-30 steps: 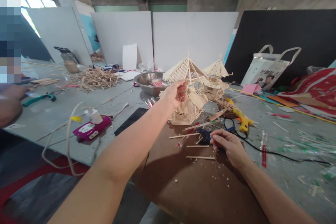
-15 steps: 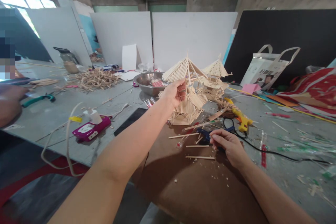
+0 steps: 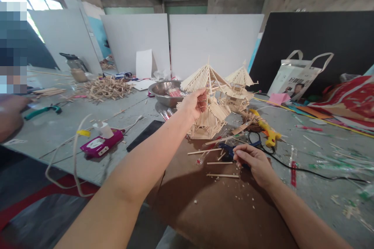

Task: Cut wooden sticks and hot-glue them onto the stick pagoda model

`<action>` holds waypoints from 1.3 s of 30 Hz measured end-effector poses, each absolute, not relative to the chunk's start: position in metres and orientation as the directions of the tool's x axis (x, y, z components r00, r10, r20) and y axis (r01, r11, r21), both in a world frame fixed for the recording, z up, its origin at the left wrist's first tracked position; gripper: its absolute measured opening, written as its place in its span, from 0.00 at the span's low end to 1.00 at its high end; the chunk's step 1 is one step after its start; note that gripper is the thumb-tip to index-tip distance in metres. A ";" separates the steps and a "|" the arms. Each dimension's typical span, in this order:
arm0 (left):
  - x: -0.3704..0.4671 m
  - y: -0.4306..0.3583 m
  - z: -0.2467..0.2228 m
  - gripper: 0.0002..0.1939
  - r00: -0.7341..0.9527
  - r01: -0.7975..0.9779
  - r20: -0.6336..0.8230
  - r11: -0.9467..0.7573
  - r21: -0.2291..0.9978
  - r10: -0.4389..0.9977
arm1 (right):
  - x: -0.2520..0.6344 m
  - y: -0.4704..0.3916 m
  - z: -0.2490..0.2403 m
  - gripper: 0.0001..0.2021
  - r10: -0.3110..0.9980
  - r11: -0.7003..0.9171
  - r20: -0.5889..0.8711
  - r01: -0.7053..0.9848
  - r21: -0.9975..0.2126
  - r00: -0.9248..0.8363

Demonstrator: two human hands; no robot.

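Note:
A pagoda-like model of thin wooden sticks point(image 3: 209, 120) stands at the centre, on the far end of a brown board point(image 3: 201, 218). My left hand point(image 3: 197, 103) has its fingers closed at the model's upper part, just under the pointed roof. Behind and to the right stands a second stick model point(image 3: 239, 78). My right hand point(image 3: 251, 159) hovers over the board with thumb and fingertips pinched together; whether something small is between them cannot be made out. Beside it lies a dark blue glue gun point(image 3: 226, 151), partly hidden by the hand. Loose sticks point(image 3: 223, 176) lie to its left.
A yellow glue gun point(image 3: 271, 134) and black cable lie at right. Left are a purple power strip point(image 3: 102, 142), a black tablet-like slab point(image 3: 146, 134) and a stick pile point(image 3: 109, 88). A metal bowl point(image 3: 159, 95) is behind the model. Another person's arm point(image 3: 11, 113) rests at far left.
The other person at the far left has shifted slightly into view. My hands and the models look unmoved.

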State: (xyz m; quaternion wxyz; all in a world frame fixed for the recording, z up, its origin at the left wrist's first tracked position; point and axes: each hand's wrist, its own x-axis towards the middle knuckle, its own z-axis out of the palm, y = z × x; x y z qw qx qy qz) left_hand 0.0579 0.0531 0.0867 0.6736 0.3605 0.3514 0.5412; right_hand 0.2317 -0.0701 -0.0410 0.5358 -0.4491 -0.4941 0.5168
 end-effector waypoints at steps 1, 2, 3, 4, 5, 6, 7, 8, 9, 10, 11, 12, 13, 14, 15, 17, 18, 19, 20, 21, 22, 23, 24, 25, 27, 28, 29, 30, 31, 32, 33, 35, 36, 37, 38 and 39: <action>0.058 0.053 0.087 0.08 0.172 -0.477 -0.082 0.156 0.865 0.982 | 0.232 -0.070 -0.041 0.07 0.998 0.060 0.063 -0.110 -0.992 -0.022; 0.058 0.054 0.087 0.08 0.172 -0.479 -0.082 0.156 0.864 0.982 | 0.232 -0.071 -0.040 0.07 0.998 0.059 0.061 -0.111 -0.992 -0.021; 0.058 0.054 0.087 0.08 0.169 -0.481 -0.081 0.154 0.863 0.982 | 0.232 -0.071 -0.040 0.08 0.998 0.060 0.062 -0.112 -0.992 -0.020; 0.058 0.054 0.086 0.08 0.166 -0.483 -0.080 0.152 0.863 0.983 | 0.232 -0.071 -0.040 0.08 0.998 0.061 0.064 -0.113 -0.992 -0.019; 0.058 0.054 0.086 0.08 0.165 -0.484 -0.077 0.149 0.862 0.983 | 0.232 -0.071 -0.040 0.08 0.998 0.064 0.067 -0.114 -0.991 -0.017; 0.058 0.054 0.086 0.08 0.165 -0.485 -0.073 0.145 0.862 0.984 | 0.232 -0.071 -0.041 0.07 0.998 0.066 0.068 -0.114 -0.991 -0.016; 0.058 0.053 0.086 0.08 0.165 -0.485 -0.069 0.142 0.863 0.984 | 0.232 -0.070 -0.041 0.07 0.997 0.068 0.070 -0.113 -0.991 -0.016; 0.058 0.053 0.086 0.08 0.165 -0.485 -0.067 0.140 0.863 0.984 | 0.232 -0.070 -0.041 0.07 0.997 0.069 0.071 -0.112 -0.991 -0.015; 0.058 0.052 0.086 0.09 0.164 -0.483 -0.065 0.137 0.865 0.984 | 0.232 -0.070 -0.041 0.07 0.997 0.070 0.072 -0.111 -0.991 -0.016; 0.059 0.052 0.086 0.09 0.160 -0.480 -0.064 0.134 0.867 0.985 | 0.232 -0.070 -0.042 0.07 0.997 0.072 0.074 -0.109 -0.991 -0.016; 0.059 0.052 0.086 0.09 0.155 -0.477 -0.064 0.131 0.869 0.986 | 0.232 -0.070 -0.042 0.07 0.997 0.074 0.076 -0.108 -0.991 -0.017; 0.059 0.051 0.087 0.09 0.149 -0.473 -0.063 0.127 0.872 0.987 | 0.232 -0.070 -0.042 0.07 0.997 0.074 0.076 -0.107 -0.992 -0.016; 0.060 0.051 0.087 0.09 0.144 -0.470 -0.061 0.122 0.874 0.988 | 0.232 -0.070 -0.042 0.07 0.997 0.074 0.076 -0.106 -0.992 -0.016; 0.060 0.052 0.087 0.09 0.140 -0.467 -0.058 0.118 0.876 0.988 | 0.232 -0.070 -0.042 0.07 0.997 0.073 0.075 -0.106 -0.992 -0.017; 0.060 0.052 0.087 0.09 0.136 -0.466 -0.056 0.114 0.877 0.989 | 0.232 -0.070 -0.041 0.07 0.997 0.071 0.073 -0.107 -0.992 -0.015; 0.060 0.053 0.087 0.09 0.142 -0.471 -0.052 0.114 0.875 0.989 | 0.231 -0.070 -0.041 0.08 0.998 0.066 0.068 -0.111 -0.992 -0.014; 0.059 0.054 0.086 0.09 0.154 -0.477 -0.049 0.118 0.871 0.987 | 0.231 -0.071 -0.040 0.08 0.998 0.064 0.066 -0.112 -0.992 -0.015; 0.058 0.054 0.085 0.09 0.174 -0.485 -0.046 0.126 0.865 0.984 | 0.231 -0.071 -0.040 0.08 0.998 0.064 0.066 -0.112 -0.992 -0.014; 0.057 0.053 0.084 0.08 0.198 -0.492 -0.043 0.138 0.860 0.979 | 0.231 -0.071 -0.039 0.08 0.998 0.066 0.067 -0.108 -0.992 -0.014; 0.056 0.052 0.083 0.08 0.225 -0.496 -0.039 0.149 0.855 0.974 | 0.231 -0.071 -0.038 0.08 0.997 0.072 0.073 -0.104 -0.992 -0.011; 0.055 0.050 0.082 0.08 0.252 -0.498 -0.032 0.158 0.853 0.967 | 0.232 -0.071 -0.037 0.08 0.997 0.079 0.080 -0.098 -0.992 -0.004; 0.054 0.048 0.081 0.08 0.277 -0.498 -0.024 0.165 0.852 0.961 | 0.234 -0.071 -0.035 0.08 0.996 0.089 0.088 -0.093 -0.992 0.010; 0.052 0.045 0.079 0.08 0.301 -0.496 -0.014 0.168 0.852 0.954 | 0.237 -0.070 -0.034 0.09 0.995 0.100 0.097 -0.088 -0.991 0.035; 0.051 0.042 0.078 0.09 0.324 -0.494 -0.002 0.171 0.852 0.946 | 0.241 -0.068 -0.031 0.10 0.992 0.112 0.106 -0.079 -0.991 0.071; 0.049 0.035 0.074 0.09 0.359 -0.495 0.033 0.160 0.854 0.933 | 0.255 -0.063 -0.027 0.11 0.970 0.146 0.137 -0.029 -0.989 0.199; 0.049 0.031 0.073 0.09 0.362 -0.496 0.062 0.136 0.857 0.930 | 0.264 -0.060 -0.025 0.11 0.945 0.165 0.168 0.037 -0.986 0.281; 0.048 0.028 0.071 0.08 0.351 -0.495 0.100 0.094 0.864 0.931 | 0.274 -0.057 -0.024 0.11 0.904 0.168 0.205 0.128 -0.977 0.375; 0.048 0.025 0.070 0.08 0.333 -0.486 0.141 0.041 0.873 0.932 | 0.285 -0.054 -0.023 0.11 0.859 0.139 0.238 0.241 -0.961 0.453; 0.049 0.022 0.068 0.09 0.306 -0.470 0.184 -0.020 0.883 0.934 | 0.296 -0.051 -0.024 0.11 0.814 0.075 0.266 0.361 -0.930 0.516; 0.050 0.019 0.066 0.09 0.284 -0.446 0.224 -0.079 0.892 0.932 | 0.307 -0.049 -0.025 0.11 0.750 -0.003 0.310 0.472 -0.882 0.584; 0.051 0.016 0.063 0.09 0.269 -0.416 0.263 -0.135 0.900 0.927 | 0.316 -0.046 -0.027 0.12 0.695 -0.100 0.352 0.569 -0.816 0.627; 0.054 0.010 0.058 0.08 0.275 -0.336 0.325 -0.226 0.914 0.905 | 0.331 -0.042 -0.034 0.13 0.663 -0.258 0.359 0.650 -0.715 0.658; 0.056 0.006 0.054 0.07 0.295 -0.287 0.342 -0.259 0.922 0.892 | 0.335 -0.039 -0.038 0.14 0.673 -0.323 0.323 0.657 -0.681 0.665; 0.058 0.002 0.051 0.06 0.321 -0.232 0.346 -0.281 0.931 0.882 | 0.339 -0.037 -0.042 0.15 0.690 -0.383 0.279 0.663 -0.643 0.668; 0.060 -0.001 0.048 0.06 0.346 -0.179 0.337 -0.291 0.940 0.876 | 0.341 -0.034 -0.047 0.16 0.700 -0.429 0.246 0.671 -0.605 0.670; 0.062 -0.005 0.044 0.07 0.368 -0.127 0.322 -0.296 0.947 0.872 | 0.342 -0.031 -0.051 0.17 0.705 -0.448 0.229 0.672 -0.590 0.671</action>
